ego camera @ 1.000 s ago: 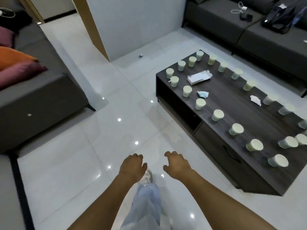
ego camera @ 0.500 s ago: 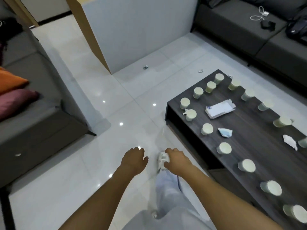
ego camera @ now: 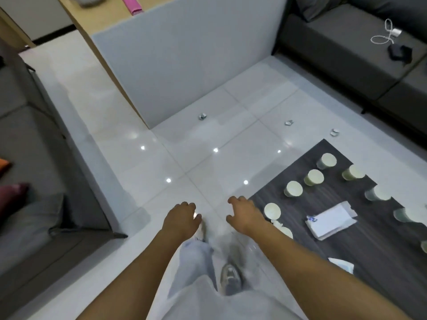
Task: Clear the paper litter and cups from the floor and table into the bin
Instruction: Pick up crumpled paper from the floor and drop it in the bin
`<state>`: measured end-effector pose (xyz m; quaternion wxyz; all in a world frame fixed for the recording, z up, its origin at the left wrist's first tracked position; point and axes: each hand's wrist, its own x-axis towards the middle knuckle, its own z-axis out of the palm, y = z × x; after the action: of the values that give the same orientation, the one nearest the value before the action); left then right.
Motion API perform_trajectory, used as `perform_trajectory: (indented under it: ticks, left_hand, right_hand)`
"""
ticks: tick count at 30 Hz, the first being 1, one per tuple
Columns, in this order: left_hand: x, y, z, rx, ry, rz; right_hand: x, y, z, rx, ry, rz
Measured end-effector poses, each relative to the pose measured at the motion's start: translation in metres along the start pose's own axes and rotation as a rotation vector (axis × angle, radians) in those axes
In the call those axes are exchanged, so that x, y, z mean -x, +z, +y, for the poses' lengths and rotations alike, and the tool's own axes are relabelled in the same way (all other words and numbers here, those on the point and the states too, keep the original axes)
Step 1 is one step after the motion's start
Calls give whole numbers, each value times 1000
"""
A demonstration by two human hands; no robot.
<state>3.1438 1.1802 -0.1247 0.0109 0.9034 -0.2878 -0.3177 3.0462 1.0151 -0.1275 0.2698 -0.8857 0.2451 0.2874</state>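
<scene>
Head view: flat paper point(ego camera: 329, 220) on table point(ego camera: 379, 241), long axis left-right.

Floor scraps point(ego camera: 202, 116): three. Table cups point(ego camera: 293, 188): about ten. Hands point(ego camera: 181, 219): two.

Your forearms are bare, with no sleeves, watch or rings visible on the left hand point(ego camera: 182, 218) or right hand point(ego camera: 246, 214). You wear loose pale grey-blue trousers point(ego camera: 196, 264) and grey-and-white trainers point(ego camera: 230, 277) below the hands.
</scene>
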Motion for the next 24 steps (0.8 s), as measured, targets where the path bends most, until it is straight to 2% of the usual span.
perform_trajectory:
  ticks: [13,24]
  left_hand:
    - [-274,-175,-62,-84,11,-88]
    - [-488,-267,-25,-85,24,-154]
  right_hand:
    - [-248,-159,-78,-165,90,0]
    - [-433,-290,-33,-189,179,-50]
